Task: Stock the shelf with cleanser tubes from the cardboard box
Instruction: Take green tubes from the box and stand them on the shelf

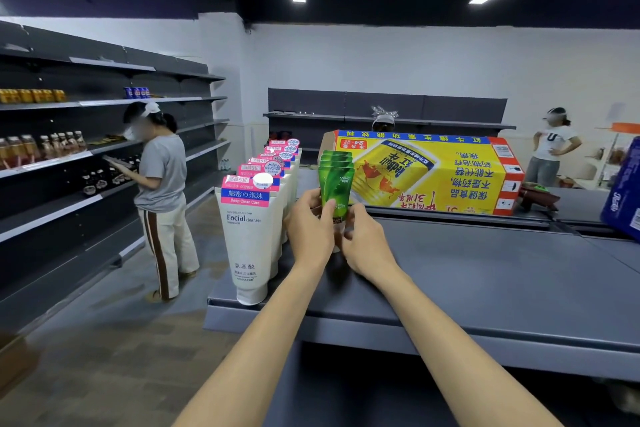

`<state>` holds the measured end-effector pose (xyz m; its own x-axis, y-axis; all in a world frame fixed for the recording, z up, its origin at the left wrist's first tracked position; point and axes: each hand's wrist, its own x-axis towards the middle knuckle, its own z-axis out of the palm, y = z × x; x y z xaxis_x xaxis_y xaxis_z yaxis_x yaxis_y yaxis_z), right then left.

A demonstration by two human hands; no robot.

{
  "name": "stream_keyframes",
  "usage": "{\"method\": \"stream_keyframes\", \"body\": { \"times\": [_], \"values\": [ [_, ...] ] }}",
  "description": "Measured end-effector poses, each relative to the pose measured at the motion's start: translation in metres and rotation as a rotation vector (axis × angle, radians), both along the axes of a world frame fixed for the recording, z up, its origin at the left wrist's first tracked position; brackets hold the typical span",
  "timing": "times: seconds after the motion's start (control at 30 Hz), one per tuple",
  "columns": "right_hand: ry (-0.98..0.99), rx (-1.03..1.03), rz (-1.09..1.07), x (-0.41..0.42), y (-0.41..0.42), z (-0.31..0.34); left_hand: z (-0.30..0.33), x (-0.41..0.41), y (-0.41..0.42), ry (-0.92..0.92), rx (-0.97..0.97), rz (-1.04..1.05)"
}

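I see both hands meeting at the front green plastic cleanser tube [336,191], which stands cap-down on the grey metal shelf [485,274]. My left hand [309,222] curls round its left side, thumb pressed on the green face; my right hand [364,240] pinches the clear cap end from the right. Behind it, toward 12 o'clock, a short row of matching green tubes [337,157] stands in file. At 9 o'clock of that row runs a line of white facial cleanser tubes with pink-and-blue header cards [250,229], also cap-down, just beside my left hand. At 1 o'clock, the yellow printed cardboard box [433,172] lies on the shelf, near the green row. Farther off at 10 o'clock, a person in a grey shirt [160,180] faces the dark wall shelving [69,104].
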<state>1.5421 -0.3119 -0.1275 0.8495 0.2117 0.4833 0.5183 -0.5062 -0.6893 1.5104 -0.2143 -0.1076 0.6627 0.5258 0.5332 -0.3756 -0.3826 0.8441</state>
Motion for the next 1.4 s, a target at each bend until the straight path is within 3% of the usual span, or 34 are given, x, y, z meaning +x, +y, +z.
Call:
{"method": "stream_keyframes", "body": {
  "times": [0.4, 0.57, 0.77, 0.9, 1.07, 1.4],
  "values": [
    [0.030, -0.022, -0.010, -0.003, -0.001, 0.002, 0.003, -0.006, -0.001, 0.020, 0.014, 0.003],
    [0.078, -0.100, -0.013, -0.008, -0.004, 0.004, -0.003, -0.015, -0.008, 0.005, 0.118, 0.017],
    [0.195, -0.010, -0.005, -0.032, -0.016, 0.010, 0.007, -0.035, -0.013, -0.035, 0.258, 0.079],
    [0.189, 0.033, 0.044, -0.067, -0.033, 0.012, 0.015, -0.060, -0.017, -0.017, 0.225, -0.008],
    [0.180, 0.292, 0.105, -0.156, -0.077, -0.019, -0.006, -0.119, -0.021, -0.033, 0.182, -0.136],
    [0.121, 0.279, -0.009, -0.219, -0.110, -0.084, -0.068, -0.164, -0.050, 0.095, 0.200, -0.263]
  ]
}}
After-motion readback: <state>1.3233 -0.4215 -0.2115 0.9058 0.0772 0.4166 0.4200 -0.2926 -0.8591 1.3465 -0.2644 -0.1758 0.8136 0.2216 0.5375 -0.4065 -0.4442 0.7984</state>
